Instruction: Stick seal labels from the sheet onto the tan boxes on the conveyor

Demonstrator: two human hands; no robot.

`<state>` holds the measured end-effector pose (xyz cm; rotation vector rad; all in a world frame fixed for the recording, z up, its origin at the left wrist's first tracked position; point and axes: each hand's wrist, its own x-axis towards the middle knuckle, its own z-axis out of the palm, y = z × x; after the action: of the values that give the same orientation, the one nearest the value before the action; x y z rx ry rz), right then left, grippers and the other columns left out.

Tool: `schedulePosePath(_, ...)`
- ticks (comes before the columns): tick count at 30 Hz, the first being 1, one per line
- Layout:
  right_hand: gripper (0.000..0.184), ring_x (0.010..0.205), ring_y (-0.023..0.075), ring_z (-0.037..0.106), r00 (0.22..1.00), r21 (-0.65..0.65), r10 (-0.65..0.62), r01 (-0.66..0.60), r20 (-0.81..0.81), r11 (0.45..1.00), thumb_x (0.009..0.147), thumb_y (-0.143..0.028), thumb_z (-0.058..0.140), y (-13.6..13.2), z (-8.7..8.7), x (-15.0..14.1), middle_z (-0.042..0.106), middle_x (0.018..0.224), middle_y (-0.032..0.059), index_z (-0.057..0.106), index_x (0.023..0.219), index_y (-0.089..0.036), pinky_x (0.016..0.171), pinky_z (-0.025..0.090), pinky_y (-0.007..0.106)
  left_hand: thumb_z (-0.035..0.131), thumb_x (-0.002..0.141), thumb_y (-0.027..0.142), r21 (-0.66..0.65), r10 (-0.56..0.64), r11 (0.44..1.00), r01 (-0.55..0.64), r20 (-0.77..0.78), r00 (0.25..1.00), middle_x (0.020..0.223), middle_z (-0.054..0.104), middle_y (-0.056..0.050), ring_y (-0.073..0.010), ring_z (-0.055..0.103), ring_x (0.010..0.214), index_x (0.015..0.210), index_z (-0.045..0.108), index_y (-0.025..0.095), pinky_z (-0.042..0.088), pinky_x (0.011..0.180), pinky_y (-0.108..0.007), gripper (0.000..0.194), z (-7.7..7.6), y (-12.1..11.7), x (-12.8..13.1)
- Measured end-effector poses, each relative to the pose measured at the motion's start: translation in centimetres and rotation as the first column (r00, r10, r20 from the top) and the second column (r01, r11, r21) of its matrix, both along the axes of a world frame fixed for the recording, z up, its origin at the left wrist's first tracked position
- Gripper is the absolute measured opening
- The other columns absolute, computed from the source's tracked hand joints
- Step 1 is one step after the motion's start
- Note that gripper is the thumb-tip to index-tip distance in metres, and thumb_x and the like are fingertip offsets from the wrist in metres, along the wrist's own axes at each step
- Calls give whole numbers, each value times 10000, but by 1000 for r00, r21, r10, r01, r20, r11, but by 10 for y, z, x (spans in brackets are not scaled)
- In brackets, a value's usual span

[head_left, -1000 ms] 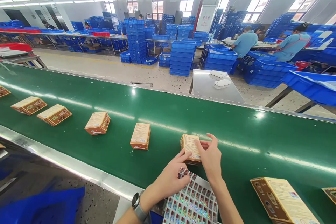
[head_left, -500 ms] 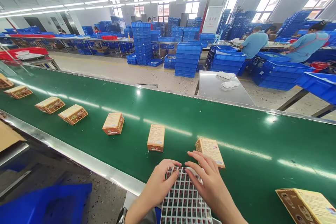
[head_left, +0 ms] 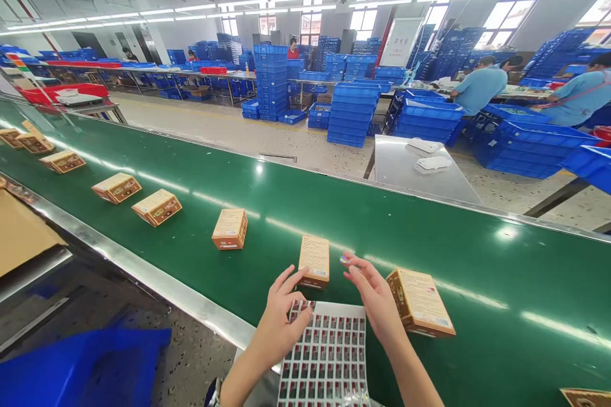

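A sheet of small red-and-dark stickers (head_left: pixel 329 353) lies in front of me at the belt's near edge. My left hand (head_left: pixel 281 318) is over its upper left corner, fingers spread, thumb above the stickers. One left fingertip reaches the lower front of a brown-and-cream box (head_left: pixel 315 257); whether it presses on it is unclear. My right hand (head_left: pixel 372 296) pinches a small shiny sticker (head_left: pixel 344 260) between thumb and fingertip, just right of that box. Another box (head_left: pixel 422 302) stands beside the right hand, partly behind it, with a small reddish mark on top.
The green conveyor belt (head_left: pixel 477 267) crosses the view, carrying several more boxes (head_left: pixel 230 229) at left. A metal table (head_left: pixel 420 172) stands beyond it. Blue crates (head_left: pixel 353 114) are stacked behind, with people at work. A blue bin (head_left: pixel 86 369) and cardboard (head_left: pixel 26 235) sit at lower left.
The boxes have shifted right in view. My right hand has lifted off the sheet's top edge with a sticker in its fingertips. My left fingers have spread toward the middle box.
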<state>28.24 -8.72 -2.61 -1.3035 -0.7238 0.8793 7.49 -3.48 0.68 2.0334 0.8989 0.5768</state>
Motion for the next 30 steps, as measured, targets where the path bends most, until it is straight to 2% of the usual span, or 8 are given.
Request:
schedulePosePath(2,378,1253,295,559,995,-10,-22,21,-97,1000,788,-503,707,20,-3,1,626,1336,100,696,1040,-222,1046,453,471,539,868,192,-29,-63,998,63,-19,998,1562,391,-12,-321,183,1497,695,555,200,167,1201,-586,174,-3,4,-1)
schedulePosePath(3,395,1226,296,580,992,-25,-29,26,-124,999,765,-507,722,28,-4,1,648,1305,107,709,1019,-206,1020,476,459,538,873,198,-58,-96,994,95,-17,995,1571,371,-11,-320,171,1504,688,543,200,164,1205,-588,185,-5,5,0)
schedulePosePath(8,406,1007,289,683,987,-105,-98,85,-126,991,704,-512,744,44,-9,-1,752,1040,118,736,902,-158,875,557,418,542,873,187,-155,-175,972,179,39,984,1566,366,-21,-297,216,1499,660,517,208,293,1179,-534,216,-6,4,8)
schedulePosePath(14,390,962,282,686,986,-167,-154,142,-62,976,703,-485,744,32,-11,6,756,1019,102,742,921,-161,789,570,364,549,852,143,-164,-217,961,221,44,975,1557,375,-1,-283,224,1497,623,482,206,281,1185,-515,247,-5,-1,17)
schedulePosePath(24,456,870,273,696,968,-200,-204,231,143,952,745,-574,658,17,-10,15,739,1039,122,706,915,-154,703,567,363,548,829,120,-189,-281,938,290,75,957,1559,374,6,-295,196,1504,612,468,205,268,1188,-533,247,-3,-10,32)
schedulePosePath(30,303,866,276,669,879,-176,-268,358,395,917,765,-509,636,8,0,13,725,886,87,629,827,-213,823,505,404,549,834,126,-175,-317,929,325,71,946,1566,355,21,-278,191,1507,597,453,203,263,1193,-517,267,-6,-14,42)
